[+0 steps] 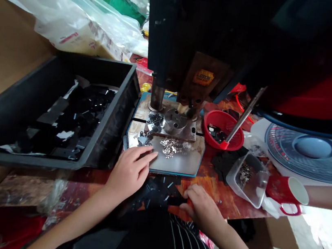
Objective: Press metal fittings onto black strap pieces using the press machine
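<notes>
My left hand (131, 170) rests at the front left edge of the press's metal plate (175, 165), fingers extended toward small dark metal parts (144, 139). Beside its fingertips lies a pile of small shiny pieces (170, 147). My right hand (200, 205) is closed around a red-and-black handled tool (177, 201) near the table's front edge; much of the tool is hidden by the fingers. Behind the pile, a round steel die (175, 121) sits under the press head (206, 78). Black pieces (155, 191) lie on the table between my hands.
A large black bin (83, 162) of dark parts stands left. At right are a red basket (236, 142) with a metal rod, a clear container (259, 195) of small parts, a red mug (286, 189) and a blue fan (313, 151). Plastic bags (83, 26) lie behind the bin.
</notes>
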A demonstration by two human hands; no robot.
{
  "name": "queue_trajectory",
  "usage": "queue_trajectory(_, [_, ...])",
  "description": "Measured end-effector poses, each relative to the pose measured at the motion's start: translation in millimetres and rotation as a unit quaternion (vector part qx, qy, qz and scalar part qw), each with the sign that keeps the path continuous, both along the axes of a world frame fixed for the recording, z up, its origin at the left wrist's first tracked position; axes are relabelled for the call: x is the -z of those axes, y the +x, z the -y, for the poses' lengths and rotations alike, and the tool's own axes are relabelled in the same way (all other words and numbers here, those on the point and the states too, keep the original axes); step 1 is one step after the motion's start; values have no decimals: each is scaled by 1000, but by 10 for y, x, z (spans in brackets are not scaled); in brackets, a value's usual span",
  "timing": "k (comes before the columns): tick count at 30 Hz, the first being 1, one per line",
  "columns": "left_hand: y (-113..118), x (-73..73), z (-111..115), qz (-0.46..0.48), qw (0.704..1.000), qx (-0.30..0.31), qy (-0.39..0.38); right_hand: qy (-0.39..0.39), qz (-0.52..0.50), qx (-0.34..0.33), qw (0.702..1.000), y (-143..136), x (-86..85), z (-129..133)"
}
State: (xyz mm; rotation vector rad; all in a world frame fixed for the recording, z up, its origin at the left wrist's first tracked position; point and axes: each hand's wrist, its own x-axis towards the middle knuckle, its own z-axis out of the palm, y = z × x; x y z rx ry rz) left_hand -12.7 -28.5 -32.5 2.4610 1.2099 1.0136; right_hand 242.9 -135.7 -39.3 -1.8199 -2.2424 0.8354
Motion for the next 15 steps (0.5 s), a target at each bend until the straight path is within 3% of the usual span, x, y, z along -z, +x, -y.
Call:
queue_trajectory(3, [35,-83,109,45,999,14,-25,-84,-119,56,988,-8,-64,-69])
queue_trajectory(6, [135,-203,219,87,981,64,-162,-182,-285,153,928,-75,-160,-191])
queue_trajectory(10, [275,-333,261,130,920,96,-358,-227,-445,212,840,-239,-311,-377])
queue_trajectory(15, [322,-386,186,245,831,16,-499,-216,-579,246,747,-395,-399,-501])
